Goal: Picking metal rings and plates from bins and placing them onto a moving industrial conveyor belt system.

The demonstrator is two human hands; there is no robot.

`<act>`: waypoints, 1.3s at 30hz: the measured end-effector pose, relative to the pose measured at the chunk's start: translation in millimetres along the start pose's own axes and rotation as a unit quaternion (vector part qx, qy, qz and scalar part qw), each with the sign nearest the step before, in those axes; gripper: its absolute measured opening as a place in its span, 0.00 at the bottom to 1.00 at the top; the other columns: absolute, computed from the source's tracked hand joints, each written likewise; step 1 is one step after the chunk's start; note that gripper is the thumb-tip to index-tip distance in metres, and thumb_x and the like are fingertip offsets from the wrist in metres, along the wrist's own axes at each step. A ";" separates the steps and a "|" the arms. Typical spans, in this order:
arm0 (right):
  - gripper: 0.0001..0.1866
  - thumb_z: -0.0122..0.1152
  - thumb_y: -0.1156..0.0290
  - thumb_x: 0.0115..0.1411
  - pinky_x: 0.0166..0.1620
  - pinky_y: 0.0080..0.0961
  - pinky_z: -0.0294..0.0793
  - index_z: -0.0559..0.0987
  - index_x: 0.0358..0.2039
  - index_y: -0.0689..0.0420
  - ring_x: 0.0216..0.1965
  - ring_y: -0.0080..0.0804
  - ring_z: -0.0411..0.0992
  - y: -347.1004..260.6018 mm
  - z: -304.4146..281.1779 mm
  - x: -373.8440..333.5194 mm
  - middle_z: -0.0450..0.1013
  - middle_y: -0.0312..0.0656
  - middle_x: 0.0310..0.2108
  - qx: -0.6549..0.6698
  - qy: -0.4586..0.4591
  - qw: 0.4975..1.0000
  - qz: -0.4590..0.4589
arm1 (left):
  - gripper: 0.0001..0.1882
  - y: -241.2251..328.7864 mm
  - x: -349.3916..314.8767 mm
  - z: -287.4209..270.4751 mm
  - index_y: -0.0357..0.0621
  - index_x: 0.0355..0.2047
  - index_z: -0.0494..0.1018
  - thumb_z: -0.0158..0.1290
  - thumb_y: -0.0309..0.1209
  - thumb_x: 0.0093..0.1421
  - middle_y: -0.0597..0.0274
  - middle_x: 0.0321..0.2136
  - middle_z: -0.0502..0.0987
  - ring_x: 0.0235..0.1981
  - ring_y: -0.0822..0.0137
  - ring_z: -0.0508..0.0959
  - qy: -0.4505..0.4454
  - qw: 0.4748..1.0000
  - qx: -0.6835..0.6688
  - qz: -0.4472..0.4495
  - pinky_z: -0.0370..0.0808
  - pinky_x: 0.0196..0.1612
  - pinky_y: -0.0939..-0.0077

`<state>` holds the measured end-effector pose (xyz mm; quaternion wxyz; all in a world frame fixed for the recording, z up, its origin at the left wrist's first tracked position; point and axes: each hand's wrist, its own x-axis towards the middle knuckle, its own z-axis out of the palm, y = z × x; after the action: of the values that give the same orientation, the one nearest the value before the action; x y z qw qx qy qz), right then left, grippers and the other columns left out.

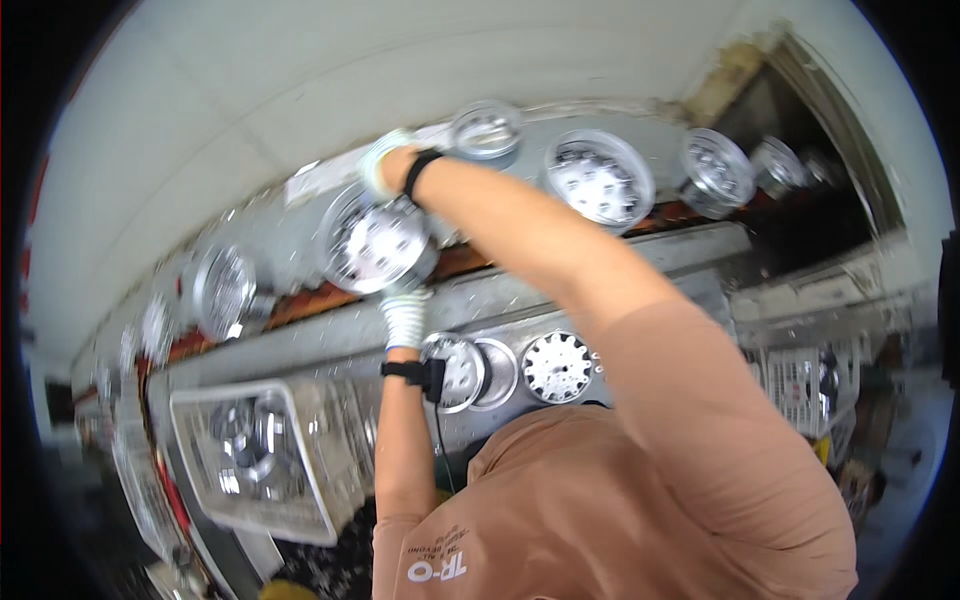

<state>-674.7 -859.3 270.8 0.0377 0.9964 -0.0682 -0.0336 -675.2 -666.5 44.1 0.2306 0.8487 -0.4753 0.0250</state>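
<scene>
A silver metal wheel rim (378, 243) with a holed centre face is tilted between my two gloved hands, above a long grey ledge. My left hand (405, 318), in a white striped glove, closes on its near edge. At the far edge my right hand (378, 165), gloved the same way, grips it with the arm stretched across to the left. Some fingers of both hands are hidden by the rim or blurred. Nearer to me lie a second wheel rim (455, 372), a plain metal ring (497, 374) and a flat silver disc (557, 367) with a notched edge.
More wheel rims stand along the ledge: one at left (226, 292), a large one at right (600, 183), another farther right (718, 172). A plastic crate (320, 480) with metal parts sits at lower left. A white basket (790, 385) is at right. A pale wall (380, 60) rises behind.
</scene>
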 end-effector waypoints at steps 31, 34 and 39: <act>0.12 0.65 0.63 0.47 0.31 0.42 0.74 0.81 0.29 0.56 0.28 0.46 0.77 -14.8 -134.5 -192.1 0.77 0.45 0.23 0.004 0.085 0.994 -0.069 | 0.24 82.1 -14.7 64.1 0.43 0.60 0.64 0.47 0.40 0.66 0.53 0.55 0.71 0.54 0.58 0.71 -0.148 0.967 -0.203 0.037 0.67 0.58 0.62; 0.11 0.62 0.60 0.52 0.29 0.43 0.73 0.81 0.28 0.55 0.25 0.44 0.76 11.8 -119.7 -225.9 0.75 0.44 0.21 0.027 0.182 0.983 -0.010 | 0.22 70.0 -22.3 1.5 0.40 0.57 0.66 0.45 0.41 0.68 0.54 0.48 0.73 0.47 0.57 0.74 -0.070 0.955 -0.284 0.059 0.71 0.52 0.61; 0.17 0.53 0.57 0.62 0.30 0.42 0.75 0.82 0.28 0.55 0.27 0.44 0.78 33.3 0.1 -285.6 0.79 0.47 0.25 0.065 0.002 0.985 0.160 | 0.33 126.5 -42.4 -90.9 0.34 0.56 0.66 0.48 0.52 0.65 0.50 0.48 0.74 0.48 0.57 0.75 -0.228 0.487 -0.805 -0.251 0.71 0.54 0.62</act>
<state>-961.5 -852.7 291.1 -0.0226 0.9731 -0.2283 -0.0211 -785.8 -650.9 160.6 0.6931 0.3532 -0.0910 -0.6218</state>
